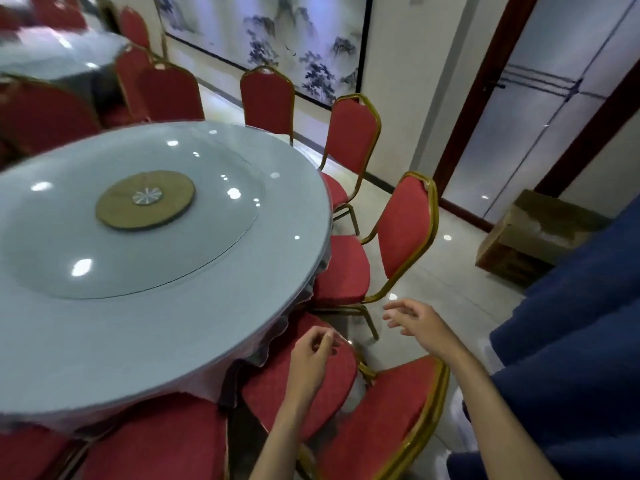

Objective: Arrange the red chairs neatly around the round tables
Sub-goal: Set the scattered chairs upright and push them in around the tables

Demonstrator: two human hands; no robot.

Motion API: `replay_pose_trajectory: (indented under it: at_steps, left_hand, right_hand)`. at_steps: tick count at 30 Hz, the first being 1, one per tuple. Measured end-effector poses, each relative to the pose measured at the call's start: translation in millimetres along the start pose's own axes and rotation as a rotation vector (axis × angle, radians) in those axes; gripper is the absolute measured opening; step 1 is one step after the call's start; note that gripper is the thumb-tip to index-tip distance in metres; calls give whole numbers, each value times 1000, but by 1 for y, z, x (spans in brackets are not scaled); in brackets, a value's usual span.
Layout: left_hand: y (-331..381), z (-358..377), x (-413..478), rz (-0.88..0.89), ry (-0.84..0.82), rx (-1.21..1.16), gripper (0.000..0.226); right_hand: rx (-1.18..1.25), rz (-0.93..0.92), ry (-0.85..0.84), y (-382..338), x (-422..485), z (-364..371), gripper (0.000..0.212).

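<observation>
Left hand (313, 355) hovers over the seat of the nearest red chair (391, 420), fingers loosely curled, its grip holding nothing; right hand (415, 323) reaches forward just beside it, fingers relaxed, its grip likewise empty. The chair's seat is tucked partly under the round tabletop (104, 334), with a second red chair (405, 223), a third (353, 133) and a fourth (268, 95) ranged further round the rim. A glass turntable (207, 244) lies on the tabletop; a cardboard box (533, 237) stands well off to the right
</observation>
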State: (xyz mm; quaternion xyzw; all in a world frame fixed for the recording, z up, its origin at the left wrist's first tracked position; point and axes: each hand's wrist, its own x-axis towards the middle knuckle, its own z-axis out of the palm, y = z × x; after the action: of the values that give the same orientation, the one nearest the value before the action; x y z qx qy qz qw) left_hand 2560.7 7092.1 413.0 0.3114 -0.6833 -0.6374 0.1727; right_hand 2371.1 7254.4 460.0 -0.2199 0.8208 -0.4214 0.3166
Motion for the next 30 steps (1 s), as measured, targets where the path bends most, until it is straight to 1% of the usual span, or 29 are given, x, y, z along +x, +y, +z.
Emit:
replay_pose_trajectory:
  at_steps: [2, 5, 9, 12, 15, 22, 25, 30]
  left_hand:
    - [-4, 2, 1, -44, 53, -11, 18]
    - [-12, 11, 1, -119, 133, 11, 17]
    - [-10, 31, 3, -217, 309, 29, 16]
    - [-6, 51, -2, -270, 409, 48, 17]
    - [-3, 66, -8, -300, 483, 69, 18]
    - [-2, 97, -24, -361, 583, 23, 20]
    - [-5, 104, -34, -347, 584, 24, 19]
    - [-27, 103, -49, -327, 566, 24, 18]
  right_hand:
    - [-61, -1, -62, 3, 30, -15, 12]
    - [-107, -18, -112, 13, 75, -49, 13]
    - [-132, -62, -199, 29, 128, -76, 11]
    - [-137, -51, -310, 50, 146, -82, 10]
    - [-156, -62, -460, 74, 149, -80, 9]
    - [-206, -74, -683, 112, 133, -67, 11]
    - [-210, -100, -705, 114, 123, -59, 11]
    - [-299, -156, -694, 117, 101, -45, 12]
